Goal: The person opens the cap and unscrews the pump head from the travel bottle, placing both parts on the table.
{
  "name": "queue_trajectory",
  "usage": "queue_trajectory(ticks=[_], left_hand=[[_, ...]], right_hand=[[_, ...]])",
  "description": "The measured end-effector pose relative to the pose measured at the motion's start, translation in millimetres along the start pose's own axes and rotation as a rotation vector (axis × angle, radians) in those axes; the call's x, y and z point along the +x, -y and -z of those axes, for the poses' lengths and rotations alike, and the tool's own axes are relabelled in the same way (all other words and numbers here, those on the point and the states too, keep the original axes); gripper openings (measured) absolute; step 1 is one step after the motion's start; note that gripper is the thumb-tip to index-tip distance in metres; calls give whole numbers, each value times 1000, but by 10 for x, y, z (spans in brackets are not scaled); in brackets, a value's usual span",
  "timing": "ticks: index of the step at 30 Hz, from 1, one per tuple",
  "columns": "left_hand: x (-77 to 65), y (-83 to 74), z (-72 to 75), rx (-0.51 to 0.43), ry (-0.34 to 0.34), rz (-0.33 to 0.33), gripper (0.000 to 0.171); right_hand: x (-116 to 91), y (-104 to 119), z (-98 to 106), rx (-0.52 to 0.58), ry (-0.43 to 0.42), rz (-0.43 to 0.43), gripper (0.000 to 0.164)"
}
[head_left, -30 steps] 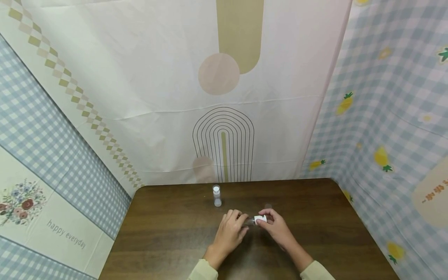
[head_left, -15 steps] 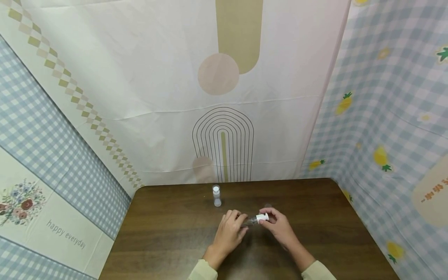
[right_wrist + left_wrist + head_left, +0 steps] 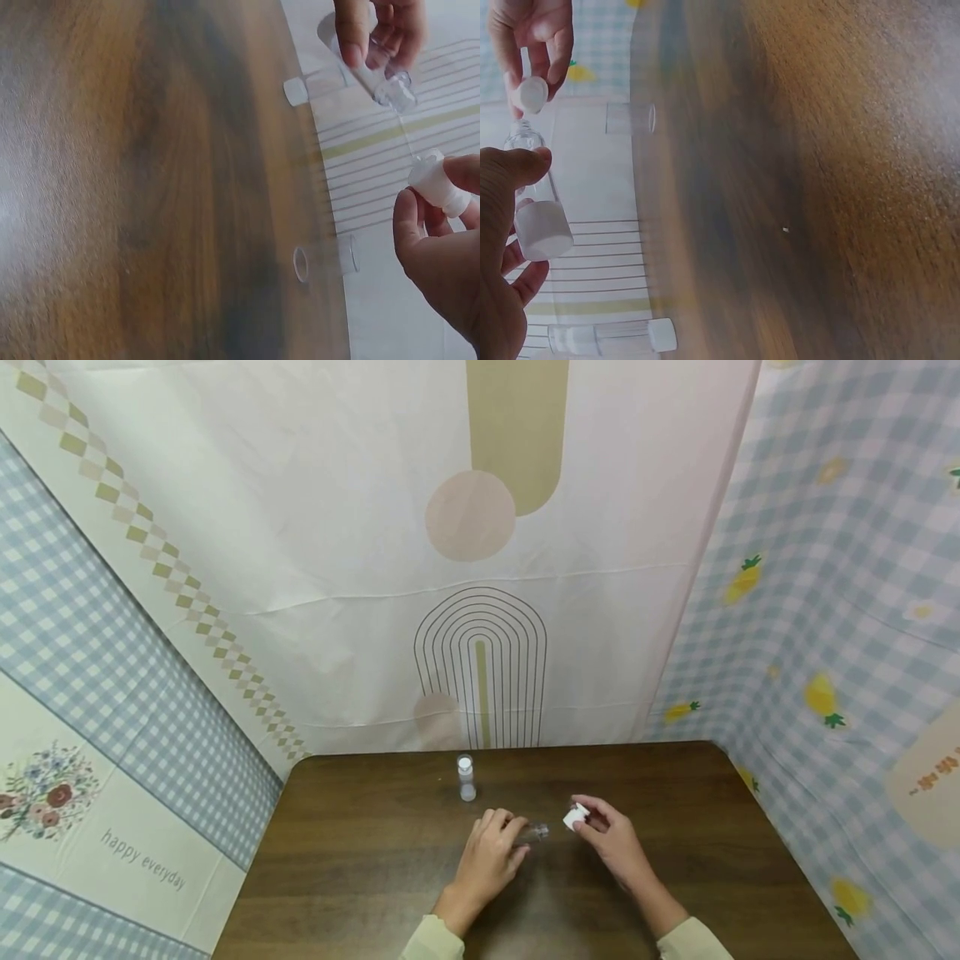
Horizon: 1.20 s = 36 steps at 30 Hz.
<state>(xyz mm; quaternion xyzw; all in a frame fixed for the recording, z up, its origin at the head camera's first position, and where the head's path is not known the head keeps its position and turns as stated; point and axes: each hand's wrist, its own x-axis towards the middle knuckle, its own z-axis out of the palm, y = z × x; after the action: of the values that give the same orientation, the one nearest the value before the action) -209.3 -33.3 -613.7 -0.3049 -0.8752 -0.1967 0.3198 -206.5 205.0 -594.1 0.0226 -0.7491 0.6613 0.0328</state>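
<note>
Head view: the left hand [image 3: 491, 852] grips a clear bottle [image 3: 544, 229]; the right hand [image 3: 617, 842] pinches its white top [image 3: 576, 816], already off, thin tube [image 3: 407, 135] between them. Beyond the right hand, a clear cap [image 3: 630, 118] sits removed on the tabletop [image 3: 337, 860]; beyond the left, a second bottle [image 3: 467, 777] seems unopened.

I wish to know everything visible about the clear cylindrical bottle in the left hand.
The clear, plastic-looking cylindrical bottle has a narrow transparent neck and a white base. Its mouth is uncapped. The left hand grips its body, holding it tilted over the brown wooden table, neck toward the right hand. Contents are unclear.
</note>
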Motion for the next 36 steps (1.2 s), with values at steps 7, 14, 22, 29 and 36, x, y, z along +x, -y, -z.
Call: queue_trajectory(ticks=[7, 14, 22, 29, 36], left_hand=[[-23, 29, -4, 2, -2, 4, 46], [-35, 40, 13, -2, 2, 12, 47], [-41, 40, 18, -9, 2, 10, 45], [-56, 35, 26, -11, 10, 15, 44], [-45, 21, 37, -10, 19, 16, 43]], right_hand=[[53, 30, 165, -42, -63, 9, 44], [120, 10, 358, -79, -120, -50, 43], [203, -142, 513, -144, -130, -21, 41], [274, -231, 592, -240, -110, 20, 36], [345, -318, 698, -480, -79, -8, 32]])
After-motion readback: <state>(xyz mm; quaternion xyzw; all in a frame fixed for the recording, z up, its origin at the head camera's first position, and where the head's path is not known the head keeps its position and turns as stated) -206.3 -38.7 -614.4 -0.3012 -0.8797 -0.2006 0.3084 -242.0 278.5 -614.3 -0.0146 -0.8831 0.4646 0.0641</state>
